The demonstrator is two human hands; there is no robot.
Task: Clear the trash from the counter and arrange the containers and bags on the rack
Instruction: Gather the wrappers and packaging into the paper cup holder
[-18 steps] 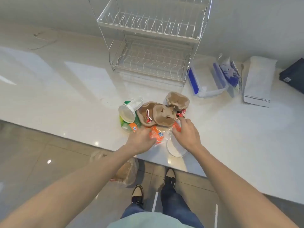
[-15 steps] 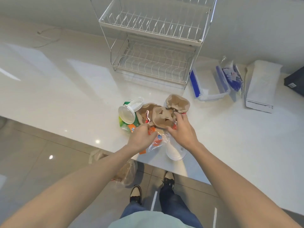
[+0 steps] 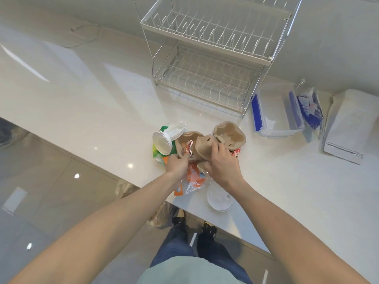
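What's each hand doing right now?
Left hand: grips the brown cardboard cup carrier in the trash pile.
Right hand: grips the same carrier.

No legible text. Orange wrapper (image 3: 194,175): a small blue-and-white logo, blurred, unreadable. Red-and-white wrapper (image 3: 235,153): white marks, too blurred to read. White paper bag (image 3: 351,124): faint printed lines, too small to make out.

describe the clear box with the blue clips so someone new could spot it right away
Start at the white wire rack at the counter's back. Directly right of its lower shelf sits the clear plastic box. Blue latches on two sides distinguish it from the bags further right.
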